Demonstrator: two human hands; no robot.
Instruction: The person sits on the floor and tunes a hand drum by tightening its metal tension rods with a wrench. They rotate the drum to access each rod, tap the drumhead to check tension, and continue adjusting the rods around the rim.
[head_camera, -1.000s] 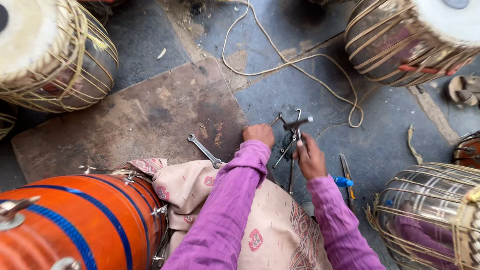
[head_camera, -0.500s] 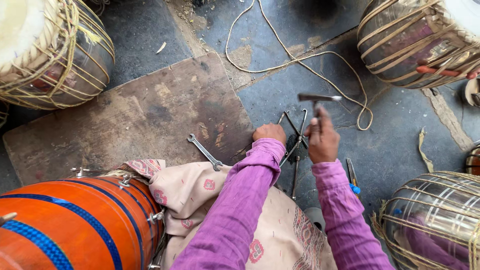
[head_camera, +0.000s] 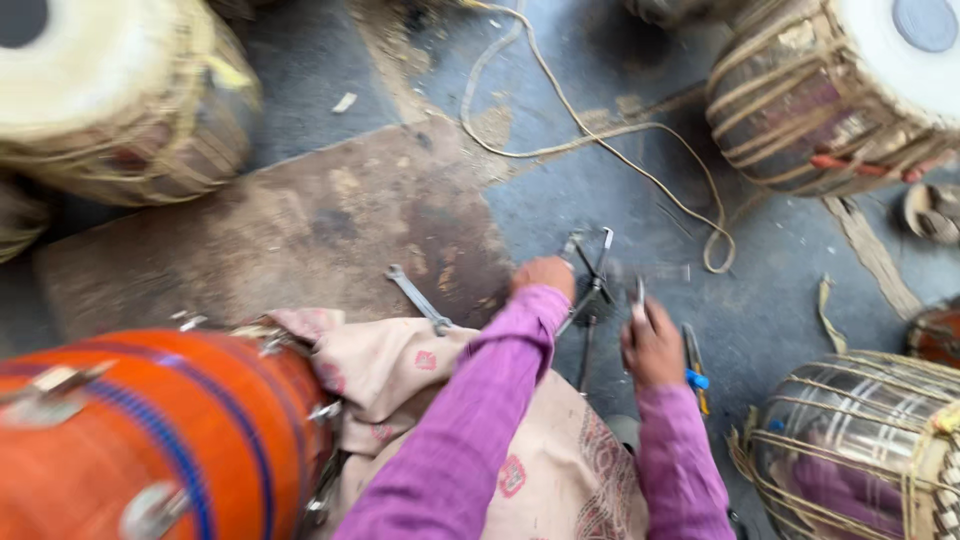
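Note:
My left hand (head_camera: 545, 275), in a purple sleeve, is closed on thin metal rods (head_camera: 592, 290) that rest on the grey floor. My right hand (head_camera: 652, 345) is just right of them, gripping the handle of a small hammer (head_camera: 640, 290), whose head is blurred by motion above the rods. A flat metal wrench (head_camera: 420, 300) lies left of my left hand, at the edge of a rusty brown plate (head_camera: 290, 225). An orange drum with blue bands (head_camera: 150, 430) lies across my lap on a beige patterned cloth (head_camera: 400, 370).
Rope-laced drums stand at the top left (head_camera: 110, 95), top right (head_camera: 840, 100) and bottom right (head_camera: 850, 450). A loose cord (head_camera: 600, 130) loops over the floor beyond the rods. A blue-handled tool (head_camera: 695, 375) lies beside my right hand.
My right hand lifted the hammer above the rods, then brought it down and back toward me. My left hand stayed on the rods. The view moved in closer.

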